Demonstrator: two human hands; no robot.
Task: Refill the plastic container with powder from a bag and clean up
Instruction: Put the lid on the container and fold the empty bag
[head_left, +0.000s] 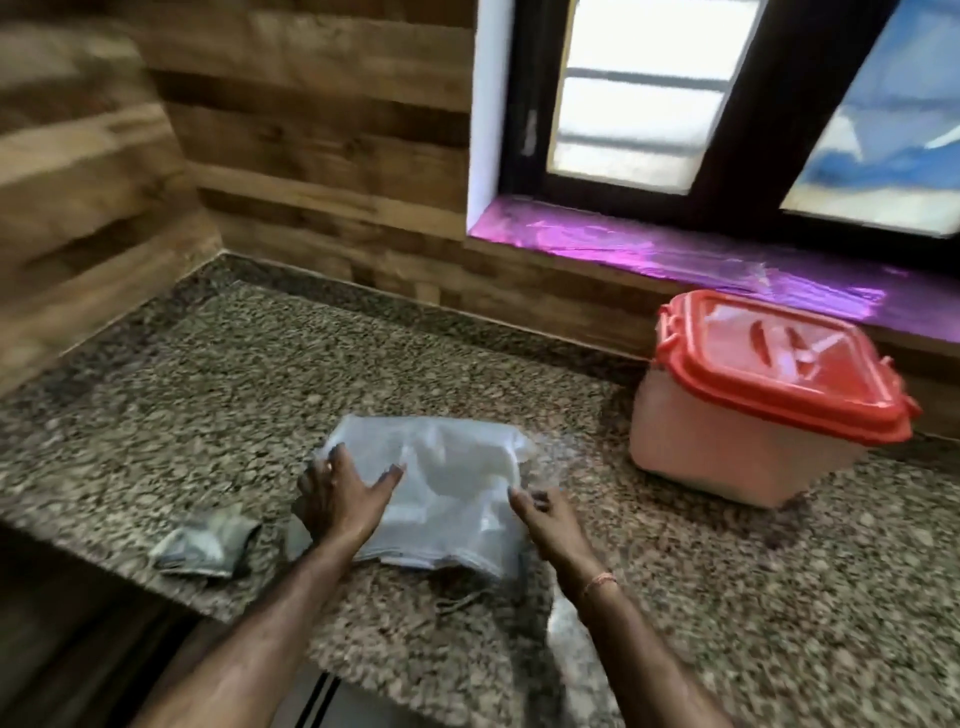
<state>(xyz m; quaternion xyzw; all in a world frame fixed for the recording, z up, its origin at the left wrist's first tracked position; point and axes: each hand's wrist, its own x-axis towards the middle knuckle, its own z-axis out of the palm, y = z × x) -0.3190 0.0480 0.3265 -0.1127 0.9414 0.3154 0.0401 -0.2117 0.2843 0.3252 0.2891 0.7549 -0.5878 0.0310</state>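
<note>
The left hand (340, 501) lies flat on the near left part of the bag (457, 478), fingers straight and spread, pressing it onto the counter (208, 389); it grips nothing. The right hand (545, 514) sits at the bag's near right edge, fingers slightly bent and touching the plastic; blur hides whether they pinch it, so I cannot tell.

The step looks like flattening or folding the emptied bag as part of the clean-up. To do it well, the left palm should pin one side steady while the right smooths slowly toward the ragged near edge, which looks like the mouth; that way trapped air and leftover powder do not puff out. Then fold with the edges matched.

Both forearms reach in over the counter's front edge, wrists low and palms down; the left angles rightward and the right leftward, so the hands converge on the bag.

At the front edge, just left of the bag and clear of the left wrist, lies a small crumpled grey cloth (205, 540); it could be a packet. The bag itself lies flat near the middle of the front edge. Farther back on the right, near the back edge, stands the container (727, 447), apart from the bag, its red lid (779, 374) on and seemingly latched; behind it runs the purple-lined window sill (675, 254).
</note>
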